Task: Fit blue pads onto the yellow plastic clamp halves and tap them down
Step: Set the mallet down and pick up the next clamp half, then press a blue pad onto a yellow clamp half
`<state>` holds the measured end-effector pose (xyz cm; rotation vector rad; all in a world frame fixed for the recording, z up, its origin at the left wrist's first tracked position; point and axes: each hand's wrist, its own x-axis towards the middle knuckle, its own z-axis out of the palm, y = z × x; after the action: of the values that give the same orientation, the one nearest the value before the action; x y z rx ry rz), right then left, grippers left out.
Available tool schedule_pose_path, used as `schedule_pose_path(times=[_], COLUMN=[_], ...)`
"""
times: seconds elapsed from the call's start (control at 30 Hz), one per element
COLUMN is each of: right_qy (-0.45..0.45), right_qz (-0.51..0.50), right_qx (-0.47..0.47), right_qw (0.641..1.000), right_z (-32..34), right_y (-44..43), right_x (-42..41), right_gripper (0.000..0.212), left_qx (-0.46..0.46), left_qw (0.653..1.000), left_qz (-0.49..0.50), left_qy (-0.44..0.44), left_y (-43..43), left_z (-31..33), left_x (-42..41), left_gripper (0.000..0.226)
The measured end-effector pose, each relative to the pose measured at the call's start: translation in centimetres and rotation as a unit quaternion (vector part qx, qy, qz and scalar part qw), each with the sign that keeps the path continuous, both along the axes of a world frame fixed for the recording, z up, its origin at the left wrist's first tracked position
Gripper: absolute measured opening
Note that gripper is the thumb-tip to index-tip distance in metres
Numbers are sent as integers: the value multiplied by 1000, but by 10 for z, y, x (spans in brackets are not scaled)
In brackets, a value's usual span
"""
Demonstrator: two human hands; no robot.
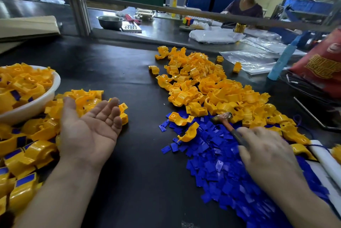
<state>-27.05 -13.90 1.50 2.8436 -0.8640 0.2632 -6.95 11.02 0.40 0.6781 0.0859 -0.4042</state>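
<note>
Dark bench (138,98), white bowl (53,87) beside left hand (88,130) — fingers (108,111) released, right hand (267,154) grasping hammer (224,118) over blue pads (212,155)

Glossy yellow plastic clamp halves (203,84) beyond the gripped hammer (226,120), its head wrapped in shiny tape; smooth blue pads (212,163) beneath

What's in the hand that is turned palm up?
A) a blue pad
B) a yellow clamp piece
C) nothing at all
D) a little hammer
C: the left hand lies palm up with its fingers relaxed and its palm bare, next to a heap of yellow clamp halves.
</note>
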Motion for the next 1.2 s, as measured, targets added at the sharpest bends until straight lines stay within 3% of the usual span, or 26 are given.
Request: schedule_pose_path(times=[0.17, 0.33, 0.4, 0.5, 0.57, 0.63, 0.73, 0.83, 0.9, 0.97, 1.07, 1.13, 1.2], right_qy=[-5, 65, 58, 27, 13, -22, -95, -141, -155, -158, -66, 16, 63], right_qz=[167, 167, 176, 210, 243, 267, 281, 305, 329, 300, 143, 77, 67], right_qx=[40, 33, 28, 24, 30, 60, 152, 225, 215, 155, 103, 86, 81], right_qw=[985, 983, 982, 977, 969, 962, 943, 915, 907, 928, 982, 993, 992], right_z=[1, -12, -11, -5, -2, 1, 4, 3, -1, -5, -7, -11, -16], right_y=[31, 39, 40, 48, 59, 68, 75, 78, 77, 68, 48, 40, 39], right_x=[53, 88, 84, 71, 64, 59, 52, 45, 42, 40, 39, 38, 39], right_gripper=[42, 31, 26, 22, 25, 33, 43, 49, 50, 47, 54, 59, 51], left_qx=[147, 291, 353, 442, 431, 399, 336, 292, 294, 278, 245, 237, 231], left_qw=[985, 940, 903, 807, 791, 802, 857, 899, 906, 919, 938, 941, 941], left_qz=[-71, -140, -144, -163, -203, -242, -241, -227, -226, -214, -193, -191, -197], left_qy=[-52, -108, -198, -357, -383, -372, -308, -237, -206, -178, -152, -148, -148], left_y=[-23, -41, -40, -38, -39, -41, -42, -42, -44, -46, -47, -46, -44], left_z=[-8, -15, -18, -21, -20, -20, -19, -21, -22, -23, -21, -21, -22], left_x=[-16, -31, -38, -47, -54, -56, -55, -51, -50, -49, -46, -43, -41], left_gripper=[48, 27, 19, 34, 41, 43, 34, 41, 53, 53, 50, 52, 54])
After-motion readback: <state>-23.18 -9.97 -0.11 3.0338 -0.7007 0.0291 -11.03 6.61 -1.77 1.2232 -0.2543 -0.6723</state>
